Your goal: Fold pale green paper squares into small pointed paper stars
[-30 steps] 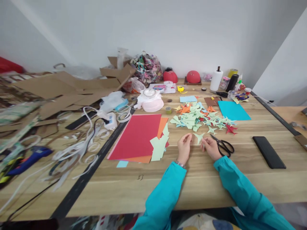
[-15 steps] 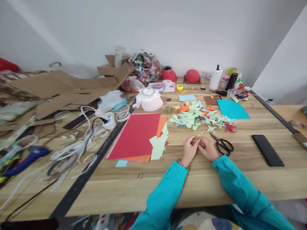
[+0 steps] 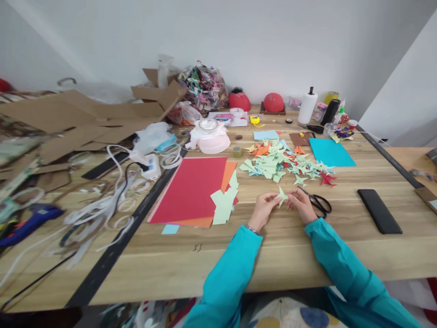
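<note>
A small pale green folded paper crane (image 3: pixel 282 197) is held just above the table between my two hands. My left hand (image 3: pixel 262 211) pinches its left side with thumb and fingertips. On the other side, the fingers of my right hand (image 3: pixel 302 205) close at its right tip. Beyond the hands lies a heap of folded paper figures (image 3: pixel 269 164), mostly pale green with orange, red and blue ones among them. A red paper star-like figure (image 3: pixel 328 179) sits at the heap's right edge. Black-handled scissors (image 3: pixel 320 206) lie right behind my right hand, which partly hides them.
Red paper sheets (image 3: pixel 191 189) lie to the left, with pale green paper pieces (image 3: pixel 224 205) on their edge. A blue sheet (image 3: pixel 332 152) is behind at right, a black phone (image 3: pixel 379 211) nearer. Cables (image 3: pixel 95 209) and a cardboard box (image 3: pixel 85 114) crowd the far left.
My hands have moved slightly apart, and the paper crane now shows spread out with its points visible between them. The view has shifted a little.
</note>
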